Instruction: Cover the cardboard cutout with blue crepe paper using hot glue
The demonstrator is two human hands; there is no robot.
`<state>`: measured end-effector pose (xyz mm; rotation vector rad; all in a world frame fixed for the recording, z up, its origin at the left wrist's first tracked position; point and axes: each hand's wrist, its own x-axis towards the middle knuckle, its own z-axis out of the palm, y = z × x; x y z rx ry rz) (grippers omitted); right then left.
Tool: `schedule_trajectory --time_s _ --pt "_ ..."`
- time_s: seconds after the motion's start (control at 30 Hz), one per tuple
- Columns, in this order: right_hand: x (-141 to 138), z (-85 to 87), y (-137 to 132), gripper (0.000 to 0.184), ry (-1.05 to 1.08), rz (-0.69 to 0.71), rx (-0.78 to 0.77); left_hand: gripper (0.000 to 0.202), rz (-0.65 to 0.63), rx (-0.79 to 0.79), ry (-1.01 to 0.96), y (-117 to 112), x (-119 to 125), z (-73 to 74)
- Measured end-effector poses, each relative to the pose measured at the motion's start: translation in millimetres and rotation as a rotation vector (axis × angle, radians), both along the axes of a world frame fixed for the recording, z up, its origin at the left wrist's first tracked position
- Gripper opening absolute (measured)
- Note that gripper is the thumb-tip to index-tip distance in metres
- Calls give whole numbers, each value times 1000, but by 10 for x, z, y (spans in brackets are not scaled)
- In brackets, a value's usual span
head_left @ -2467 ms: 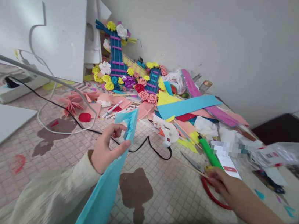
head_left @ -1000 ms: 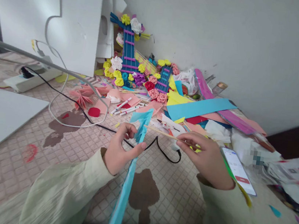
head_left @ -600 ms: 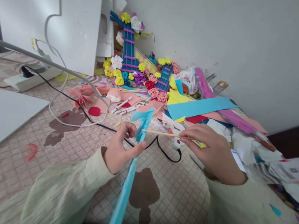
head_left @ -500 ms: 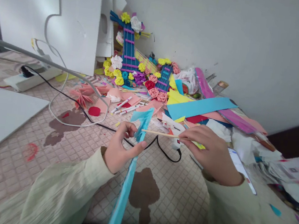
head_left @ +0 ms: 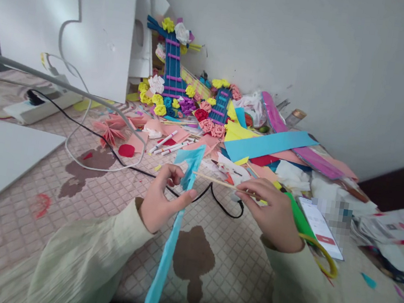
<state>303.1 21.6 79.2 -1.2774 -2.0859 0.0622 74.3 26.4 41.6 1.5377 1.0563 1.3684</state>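
Observation:
A long light-blue crepe paper strip (head_left: 164, 261) runs from the bottom edge up through my left hand (head_left: 163, 201), which pinches it near its upper end. The strip's top is folded over and crumpled by my fingers. My right hand (head_left: 272, 209) grips a thin wooden stick (head_left: 216, 180) by its right end. The stick's left tip touches or nearly touches the blue strip just above my left thumb. Beyond the stick lies a white glue gun (head_left: 229, 168), partly hidden, with a black cord.
Two guitar-shaped crafts (head_left: 174, 65) with paper flowers lean at the back. White marker pens (head_left: 165, 144), pink paper flowers (head_left: 111, 131) and coloured sheets (head_left: 270, 143) lie ahead. At right are a phone (head_left: 321, 226), a green roll (head_left: 300, 215) and yellow-handled scissors (head_left: 327, 262). A white cable (head_left: 103, 170) loops at left.
My right hand has shifted left and slightly down with the stick, whose right end now sits lower. The green roll and yellow handle behind that wrist have come into view. My left hand barely moved.

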Motion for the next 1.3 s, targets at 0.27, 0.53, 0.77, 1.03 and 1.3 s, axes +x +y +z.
schedule_trajectory --time_s 0.27,0.53,0.77,1.03,1.3 --pt "-57 -143 -154 7 138 -9 -98 27 -2 -5 -8 1 3 -3" --pt "-120 -308 -202 9 291 -113 -182 27 -14 -16 -13 6 -3 -25" --pt "-116 -296 -229 11 237 -83 -147 27 -10 -9 -7 10 -7 -22" --pt "-131 -271 -221 12 256 -98 -157 27 -16 -31 -23 11 -7 -35" --pt "-75 -214 -302 10 221 -67 -199 26 -15 -21 -9 3 -7 -19"
